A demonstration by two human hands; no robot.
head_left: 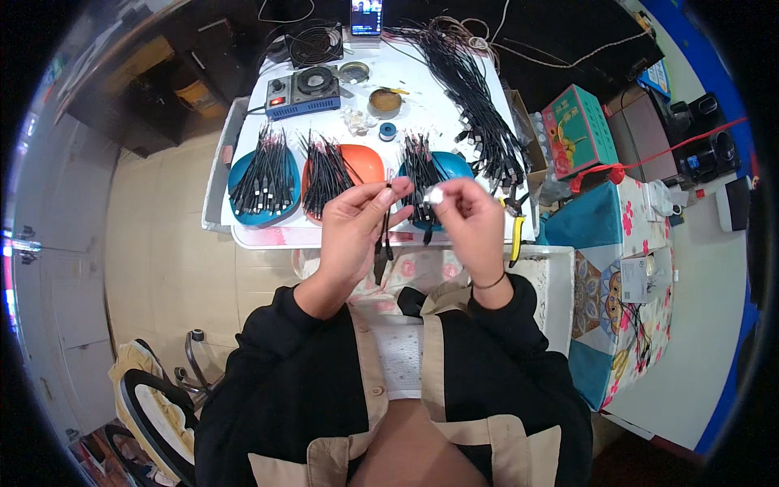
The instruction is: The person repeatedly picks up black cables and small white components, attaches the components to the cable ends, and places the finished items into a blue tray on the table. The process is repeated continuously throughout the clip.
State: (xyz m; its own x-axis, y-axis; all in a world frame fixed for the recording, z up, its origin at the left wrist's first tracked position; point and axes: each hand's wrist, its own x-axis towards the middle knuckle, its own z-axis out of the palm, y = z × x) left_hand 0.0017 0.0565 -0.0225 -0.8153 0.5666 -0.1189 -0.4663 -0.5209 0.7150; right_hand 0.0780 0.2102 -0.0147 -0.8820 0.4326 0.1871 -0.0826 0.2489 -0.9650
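Between the thumb and index finger of my left hand [350, 227] is a short black cable [387, 237], its ends hanging down below the fingers. My right hand [472, 226] is raised beside it, thumb and fingers pinched together. A small bright, whitish spot shows at its fingertips, too blurred to name. Behind the hands, bundles of short black cables lie in a blue tray [235, 180] on the left, an orange tray [365, 158] in the middle and another blue tray [454, 165] on the right. My hands partly cover the middle and right trays.
Wire cutters with yellow handles [516, 235] lie at the table's right edge. Long black cables [475, 97] fill the back right. A soldering station [302, 99], a solder spool [388, 130] and a round tin [385, 102] stand behind the trays. A lit phone [367, 18] stands at the back.
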